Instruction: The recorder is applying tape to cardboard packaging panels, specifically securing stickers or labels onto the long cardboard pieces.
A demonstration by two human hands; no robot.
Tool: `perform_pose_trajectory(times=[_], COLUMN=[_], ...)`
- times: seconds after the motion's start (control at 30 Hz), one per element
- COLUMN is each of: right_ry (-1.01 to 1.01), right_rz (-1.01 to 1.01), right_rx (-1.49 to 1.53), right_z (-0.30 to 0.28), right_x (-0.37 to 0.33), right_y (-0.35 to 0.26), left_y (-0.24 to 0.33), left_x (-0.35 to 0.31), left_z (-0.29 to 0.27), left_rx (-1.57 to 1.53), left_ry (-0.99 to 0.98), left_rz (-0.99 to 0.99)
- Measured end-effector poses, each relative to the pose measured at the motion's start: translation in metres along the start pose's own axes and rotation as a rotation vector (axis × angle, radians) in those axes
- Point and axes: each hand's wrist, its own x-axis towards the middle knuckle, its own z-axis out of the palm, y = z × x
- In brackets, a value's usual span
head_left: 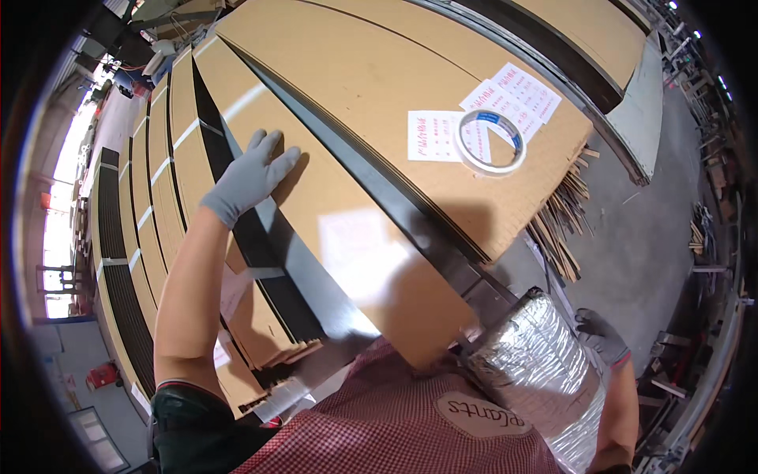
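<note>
Cardboard panel | under left hand | foil roll | beside right hand

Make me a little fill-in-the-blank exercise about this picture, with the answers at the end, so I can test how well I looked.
1. The left hand is covered by a gray ____.
2. The bundle beside the right hand has a shiny wrapping whose colour is ____.
3. The roll of tape lies partly over papers that are mostly ____ with red print.
4. The cloth of the apron has a red and white ____ pattern.

Missing words: glove; silver; white; checked.
</note>
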Motion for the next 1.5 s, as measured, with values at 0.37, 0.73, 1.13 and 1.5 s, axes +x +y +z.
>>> perform_pose_trajectory(times=[0.37, 0.73, 1.13, 1.5], right_ry=[-0.222, 0.103, -0.261, -0.260], right_rz=[0.264, -0.467, -0.056, -0.010], right_rx=[-0.044, -0.068, 1.014, 1.112], right_z=[-0.028, 0.015, 0.181, 0.187], right_x=[0.026, 0.068, 0.135, 0.120], right_y=[0.001, -0.093, -0.170, -0.166], left_y=[0.130, 0.208, 0.186, 0.183], left_x=[0.010, 0.044, 0.032, 0.021], left_z=[0.008, 0.008, 0.025, 0.036], left_rx=[-0.106, -0.726, -0.421, -0.371], left_ry=[0.608, -0.242, -0.194, -0.327], left_rz=[0.169, 0.050, 0.880, 0.815])
